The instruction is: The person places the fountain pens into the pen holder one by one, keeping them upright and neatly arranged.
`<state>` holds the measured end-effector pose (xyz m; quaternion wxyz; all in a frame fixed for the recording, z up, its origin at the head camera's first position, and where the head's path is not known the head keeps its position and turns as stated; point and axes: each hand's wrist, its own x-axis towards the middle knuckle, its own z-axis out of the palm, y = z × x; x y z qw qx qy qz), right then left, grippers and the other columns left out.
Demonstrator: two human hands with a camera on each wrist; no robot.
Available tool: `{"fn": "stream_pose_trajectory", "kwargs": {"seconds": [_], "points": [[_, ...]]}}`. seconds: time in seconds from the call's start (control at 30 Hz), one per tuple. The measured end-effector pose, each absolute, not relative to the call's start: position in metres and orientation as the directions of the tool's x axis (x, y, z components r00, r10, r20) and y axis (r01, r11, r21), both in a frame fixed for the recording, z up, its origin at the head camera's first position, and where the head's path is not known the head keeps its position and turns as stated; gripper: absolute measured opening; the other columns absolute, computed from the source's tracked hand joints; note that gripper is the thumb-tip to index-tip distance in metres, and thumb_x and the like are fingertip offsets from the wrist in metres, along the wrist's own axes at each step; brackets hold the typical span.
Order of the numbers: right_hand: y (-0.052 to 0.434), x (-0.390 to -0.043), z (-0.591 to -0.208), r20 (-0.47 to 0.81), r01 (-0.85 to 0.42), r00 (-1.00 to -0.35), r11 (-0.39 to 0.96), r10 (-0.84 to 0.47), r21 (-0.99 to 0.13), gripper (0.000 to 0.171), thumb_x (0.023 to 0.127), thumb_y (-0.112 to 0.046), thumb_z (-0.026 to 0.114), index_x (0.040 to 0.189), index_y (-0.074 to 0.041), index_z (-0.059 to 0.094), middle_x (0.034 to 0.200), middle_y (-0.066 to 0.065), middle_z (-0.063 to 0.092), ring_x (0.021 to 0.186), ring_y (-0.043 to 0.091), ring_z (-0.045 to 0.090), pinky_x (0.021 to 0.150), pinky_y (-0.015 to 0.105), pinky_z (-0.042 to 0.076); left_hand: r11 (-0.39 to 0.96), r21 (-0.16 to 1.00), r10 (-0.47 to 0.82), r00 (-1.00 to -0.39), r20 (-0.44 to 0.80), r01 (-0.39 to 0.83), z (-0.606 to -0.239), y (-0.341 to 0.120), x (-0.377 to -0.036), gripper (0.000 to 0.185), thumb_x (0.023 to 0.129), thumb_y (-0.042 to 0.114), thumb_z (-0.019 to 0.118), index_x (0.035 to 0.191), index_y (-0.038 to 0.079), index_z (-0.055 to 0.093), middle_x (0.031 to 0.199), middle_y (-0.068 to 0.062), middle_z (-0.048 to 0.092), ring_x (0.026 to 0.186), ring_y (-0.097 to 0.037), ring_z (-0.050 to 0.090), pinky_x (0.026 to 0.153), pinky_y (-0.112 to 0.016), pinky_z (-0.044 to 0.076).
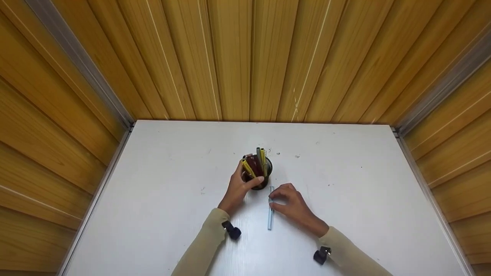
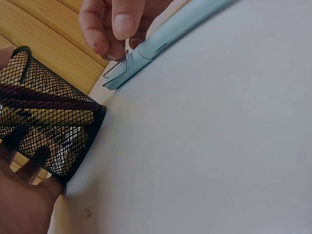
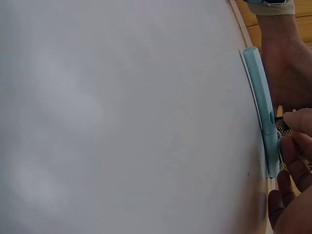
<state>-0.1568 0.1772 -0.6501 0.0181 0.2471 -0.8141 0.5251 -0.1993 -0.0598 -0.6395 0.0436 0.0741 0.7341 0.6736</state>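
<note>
Our left hand [image 1: 238,188] curls its grip round the black mesh pen holder [image 1: 259,173] standing mid-desk [image 1: 153,214], while our right hand [image 1: 292,205] pinches the light blue pen [image 1: 271,209] near its clip end as it lies flat just beside the holder. To do this well, we judge we should keep the holder steadied and lift the pen clip end first so it doesn't roll. The left wrist view shows fingertips [image 2: 122,22] at the wire clip, which the head view cannot resolve.

One mesh cup [image 1: 264,180] stands mid-frame, holding several pens [image 1: 256,163]; their exact number cannot be told. One blue pen [image 1: 271,214] lies below it. Two hands show.
</note>
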Motion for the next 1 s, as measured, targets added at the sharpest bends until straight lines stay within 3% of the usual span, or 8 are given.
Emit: {"fn": "stream_pose_trajectory", "kwargs": {"seconds": [0.2,0.53,1.0], "points": [[0.174,-0.156,-0.650,0.267,-0.407,-0.882,0.340,-0.389,-0.848,0.024,0.088,-0.004,0.092,0.108,-0.013,0.083,0.108,-0.002,0.079,0.113,0.024,0.060,0.101,0.030,0.045,0.078,0.996,0.172,-0.984,0.035,0.049,-0.639,-0.061,-0.199,0.087,0.096,0.041,0.082,0.168,0.020,0.040,0.158,-0.008,0.057,0.149,-0.026,0.052,0.127,-0.050,0.039],[0.165,-0.153,-0.647,0.225,-0.395,-0.886,0.405,-0.406,-0.825,0.025,0.087,-0.009,0.093,0.110,-0.010,0.083,0.112,-0.007,0.076,0.116,0.021,0.056,0.102,0.034,0.047,0.088,0.995,0.173,-0.985,0.026,0.041,-0.638,-0.063,-0.198,0.089,0.095,0.047,0.083,0.168,0.022,0.040,0.157,-0.005,0.058,0.149,-0.024,0.052,0.127,-0.049,0.038],[0.167,-0.150,-0.649,0.194,-0.370,-0.900,0.446,-0.390,-0.815,0.028,0.085,-0.003,0.091,0.108,-0.014,0.082,0.112,-0.007,0.070,0.117,0.018,0.053,0.104,0.036,0.047,0.070,0.996,0.173,-0.984,0.045,0.058,-0.640,-0.061,-0.199,0.086,0.094,0.040,0.083,0.167,0.019,0.042,0.155,-0.008,0.060,0.146,-0.027,0.055,0.126,-0.050,0.039]]}}
